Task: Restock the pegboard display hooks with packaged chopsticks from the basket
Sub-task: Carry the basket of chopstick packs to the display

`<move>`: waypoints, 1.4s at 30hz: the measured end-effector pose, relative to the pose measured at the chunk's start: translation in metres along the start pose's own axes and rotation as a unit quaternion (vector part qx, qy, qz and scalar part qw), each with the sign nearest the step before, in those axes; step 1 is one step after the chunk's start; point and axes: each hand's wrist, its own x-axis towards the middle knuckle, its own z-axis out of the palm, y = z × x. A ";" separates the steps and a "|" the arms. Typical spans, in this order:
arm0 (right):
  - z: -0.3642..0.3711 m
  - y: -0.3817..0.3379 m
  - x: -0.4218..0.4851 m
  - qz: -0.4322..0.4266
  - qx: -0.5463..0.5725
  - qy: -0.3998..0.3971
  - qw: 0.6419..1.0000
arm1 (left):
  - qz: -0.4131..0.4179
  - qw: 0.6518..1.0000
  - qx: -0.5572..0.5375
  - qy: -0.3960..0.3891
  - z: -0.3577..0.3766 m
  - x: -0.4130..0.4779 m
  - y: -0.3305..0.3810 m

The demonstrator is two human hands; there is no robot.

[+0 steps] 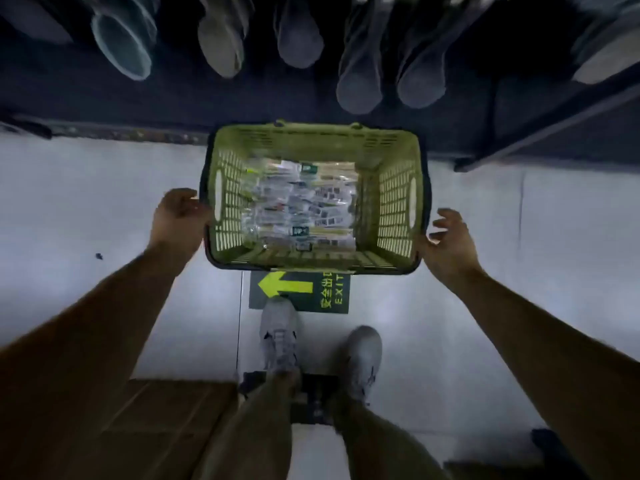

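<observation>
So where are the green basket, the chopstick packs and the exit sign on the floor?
green basket (pixel 311 143): head view, on its far wall.
chopstick packs (pixel 301 206): head view, middle of the pile inside the basket.
exit sign (pixel 284 284): head view, on its yellow arrow.

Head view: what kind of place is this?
Most likely a retail store aisle. A green shopping basket of clear-wrapped packets sits on the pale floor, an EXIT arrow floor sticker shows at its near edge, and wrapped goods hang in a row above.
</observation>
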 end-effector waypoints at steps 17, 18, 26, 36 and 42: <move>0.057 0.026 0.084 0.055 0.035 0.124 0.990 | -0.004 0.994 0.095 0.047 0.040 0.075 -0.066; 0.053 0.024 0.079 0.052 0.032 0.132 0.989 | 0.000 0.994 0.095 0.045 0.037 0.070 -0.060; -0.026 -0.008 -0.026 0.088 0.041 0.148 0.984 | 0.030 0.985 0.168 0.030 -0.019 -0.022 0.010; -0.189 -0.080 -0.259 0.151 0.102 0.192 0.964 | 0.083 0.968 0.233 -0.031 -0.131 -0.202 0.172; -0.251 -0.085 -0.373 0.202 0.176 0.242 0.932 | 0.163 0.945 0.274 -0.076 -0.141 -0.272 0.256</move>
